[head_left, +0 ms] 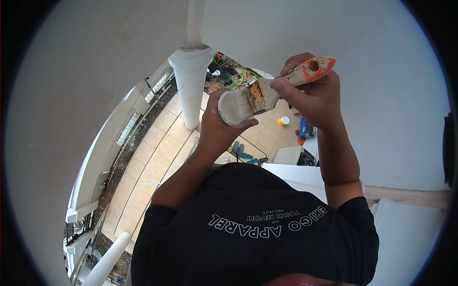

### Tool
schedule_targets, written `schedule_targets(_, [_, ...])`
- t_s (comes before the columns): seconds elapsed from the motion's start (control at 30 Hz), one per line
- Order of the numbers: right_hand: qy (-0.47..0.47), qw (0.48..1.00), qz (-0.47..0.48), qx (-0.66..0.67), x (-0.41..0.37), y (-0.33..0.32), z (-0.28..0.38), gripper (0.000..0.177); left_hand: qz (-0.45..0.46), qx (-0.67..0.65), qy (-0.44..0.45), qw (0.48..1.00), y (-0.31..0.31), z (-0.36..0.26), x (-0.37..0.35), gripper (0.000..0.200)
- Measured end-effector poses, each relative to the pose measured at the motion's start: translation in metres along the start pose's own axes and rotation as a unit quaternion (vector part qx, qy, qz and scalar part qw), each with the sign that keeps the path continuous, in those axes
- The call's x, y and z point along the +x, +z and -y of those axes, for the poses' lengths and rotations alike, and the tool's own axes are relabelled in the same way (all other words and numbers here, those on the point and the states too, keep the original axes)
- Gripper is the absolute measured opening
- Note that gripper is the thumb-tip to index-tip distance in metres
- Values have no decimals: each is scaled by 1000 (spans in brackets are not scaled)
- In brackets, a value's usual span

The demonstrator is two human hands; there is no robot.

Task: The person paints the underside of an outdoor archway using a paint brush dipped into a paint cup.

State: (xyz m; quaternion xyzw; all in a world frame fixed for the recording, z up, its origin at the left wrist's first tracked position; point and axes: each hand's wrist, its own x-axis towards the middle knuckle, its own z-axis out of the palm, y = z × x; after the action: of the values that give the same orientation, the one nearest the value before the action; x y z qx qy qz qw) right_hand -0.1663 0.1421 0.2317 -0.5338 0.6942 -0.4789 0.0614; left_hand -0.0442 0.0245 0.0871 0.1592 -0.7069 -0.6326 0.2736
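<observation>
My left hand (214, 129) grips a small white cup (230, 113) from below and holds it up in front of my chest. My right hand (316, 97) is closed around the orange, paint-stained handle of a flat paintbrush (291, 78). The brush's white-coated bristles lie across the mouth of the cup. Both hands are raised close together, with white surfaces around them. My black shirt with white lettering fills the bottom of the view.
Far below lies a tiled floor (152, 162) with a white column (191, 90) rising from it. On the floor are tangled cables (234, 76), a yellow-lidded tub (284, 120) and a blue object (305, 127). A white ledge (296, 174) runs beside my right arm.
</observation>
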Motion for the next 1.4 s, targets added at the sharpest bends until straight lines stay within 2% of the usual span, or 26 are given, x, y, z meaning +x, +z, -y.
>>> schedule_targets(0.1, [-6,1000,3,1,1,3,-7,24,2,-9,16,1000,2,1,1,79])
schedule_targets(0.17, [-18,1000,2,3,0,6,-11,24,12,-27,-8,1000,2,-1,1,78])
schedule_targets(0.33, [-28,998,11,-55,-4,8,-16,27,10,-19,-8,1000,5,3,-1,77])
schedule_targets(0.53, [-6,1000,0,-7,-8,10,-18,27,12,-14,-6,1000,4,2,-1,78])
schedule_targets(0.7, [-8,1000,-7,-15,-12,7,-18,26,8,-42,-8,999,5,3,0,77])
schedule_targets(0.77, [-12,1000,-6,-16,-15,3,-17,27,3,-13,8,1000,4,2,-1,77])
schedule_targets(0.83, [41,995,-74,49,-23,-2,-23,25,1,-15,0,1000,4,0,-1,79])
schedule_targets(0.87, [41,995,-73,49,-27,-4,-25,25,0,-16,-7,1000,3,-1,-1,81])
schedule_targets(0.93, [114,976,-141,118,-34,-6,-33,20,3,-18,-7,1000,2,0,0,80])
schedule_targets(1.0, [132,965,-164,158,-44,-4,-45,18,7,-19,-6,1000,2,0,0,80])
schedule_targets(1.07, [201,927,-207,239,-54,-4,-56,19,10,-20,-4,1000,2,3,0,79])
schedule_targets(1.1, [202,926,-209,240,-60,-3,-64,19,11,-18,-4,1000,3,5,-1,79])
schedule_targets(1.17, [220,874,-210,378,-73,0,-79,20,9,8,23,1000,3,9,-1,79])
schedule_targets(1.2, [220,873,-214,380,-78,4,-83,20,13,10,24,1000,4,9,-2,79])
schedule_targets(1.27, [237,831,-229,448,-86,13,-86,22,20,0,-3,1000,5,7,-2,80])
schedule_targets(1.4, [278,804,-216,480,-99,20,-92,25,38,-44,-16,998,7,11,-2,81])
